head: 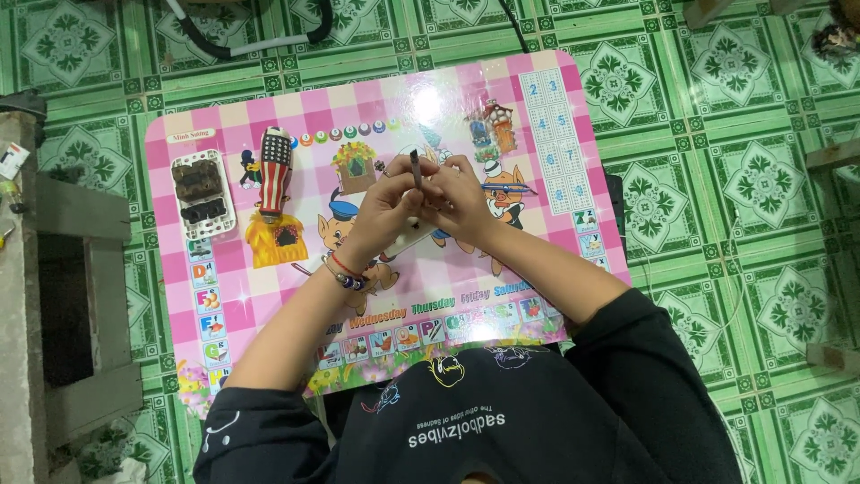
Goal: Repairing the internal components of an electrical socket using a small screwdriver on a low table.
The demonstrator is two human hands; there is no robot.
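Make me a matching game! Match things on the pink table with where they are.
Things:
1. striped screwdriver handle
2. white socket plate
3. thin dark rod
4. beaded bracelet

Places:
A. on the left wrist
B. near the table's left edge
C. sticking up between both hands
D. lying just right of the white plate

Pairs: 1-D, 2-B, 3-C, 4-A

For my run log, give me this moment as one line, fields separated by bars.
left hand: grips small white part | right hand: holds dark thin tool upright | striped-handle screwdriver, white plug-socket piece: lie apart on pink table
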